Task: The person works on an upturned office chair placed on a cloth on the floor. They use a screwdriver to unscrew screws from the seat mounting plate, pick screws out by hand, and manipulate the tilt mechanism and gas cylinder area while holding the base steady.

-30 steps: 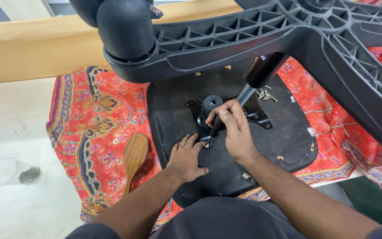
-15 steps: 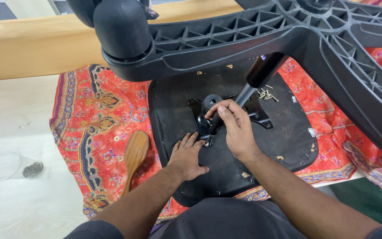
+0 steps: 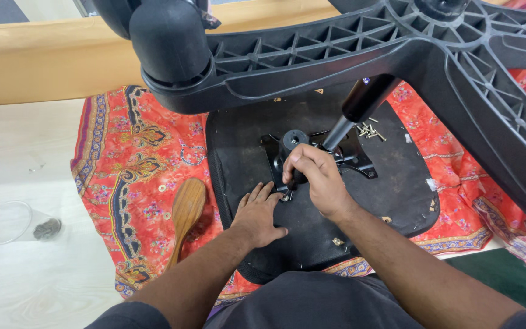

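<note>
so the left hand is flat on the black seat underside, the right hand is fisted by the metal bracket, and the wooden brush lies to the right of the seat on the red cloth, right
Not quite. The head view shows the wooden brush lying to the left of the black seat underside, not the right, on the red cloth. The rest holds: the left hand lies flat on the seat and the right hand is fisted by the metal bracket.

We see a pale wood-look floor carrying everything. A red patterned cloth is spread flat on it, reaching from the middle to the right edge. A clear plastic cup lies on its side on the bare floor, left of the cloth and well apart from it. Beyond the cloth, a tan panel runs across the floor's far side.
</note>
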